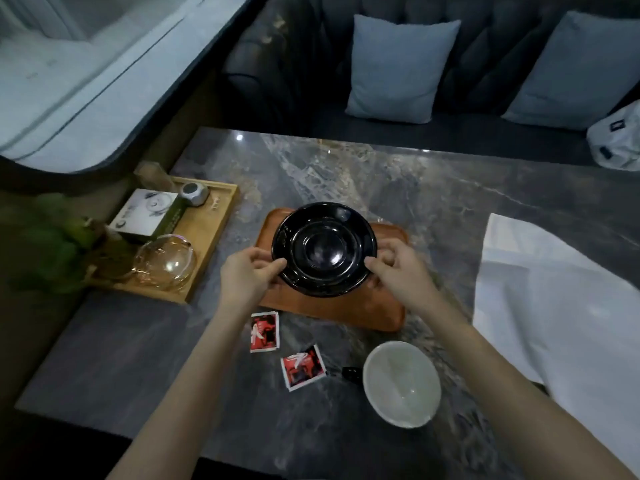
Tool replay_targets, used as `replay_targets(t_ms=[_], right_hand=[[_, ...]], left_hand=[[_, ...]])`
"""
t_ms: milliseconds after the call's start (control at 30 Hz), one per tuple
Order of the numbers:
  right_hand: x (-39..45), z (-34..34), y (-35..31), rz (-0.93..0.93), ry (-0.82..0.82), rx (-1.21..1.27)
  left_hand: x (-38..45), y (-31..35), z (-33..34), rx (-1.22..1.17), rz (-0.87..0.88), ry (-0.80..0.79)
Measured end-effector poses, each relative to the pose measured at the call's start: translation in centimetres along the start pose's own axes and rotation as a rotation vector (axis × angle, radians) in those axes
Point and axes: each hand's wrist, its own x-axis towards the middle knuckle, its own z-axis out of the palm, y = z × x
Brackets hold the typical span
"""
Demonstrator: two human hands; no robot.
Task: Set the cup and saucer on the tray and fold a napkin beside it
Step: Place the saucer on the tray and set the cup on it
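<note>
Grey marble table (346,174) — black saucer (323,249) over wooden tray (346,315).
My left hand (247,275) and right hand (398,268) pinch opposite rims — glossy, slippery, likely breakable.

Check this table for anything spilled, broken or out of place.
Nothing looks spilled or broken. Two red packets lie loose and crooked on the table in front of the tray. The white cup sits off the tray, while both hands hold the black saucer over it. The napkin lies unfolded.
</note>
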Motion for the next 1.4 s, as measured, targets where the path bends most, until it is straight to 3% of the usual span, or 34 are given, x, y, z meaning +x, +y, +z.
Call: replay_targets(t_ms=[367,600,1233,1400], right_hand=[[4.2,7.0,2.0,0.162,-0.06,-0.058],[5.3,8.4,3.6,0.147,-0.03,-0.096],[6.3,9.2,4.9,0.147,-0.008,-0.061],[6.3,8.3,4.1,0.148,-0.081,-0.173]], left_hand=[[4.4,-4.4,-2.2,0.111,-0.129,0.037],[6.2,-5.7,-1.9,0.138,-0.182,0.037],[8.0,-6.2,-1.3,0.232,-0.17,0.075],[8.0,-5.8,-1.4,0.475,-0.041,0.015]])
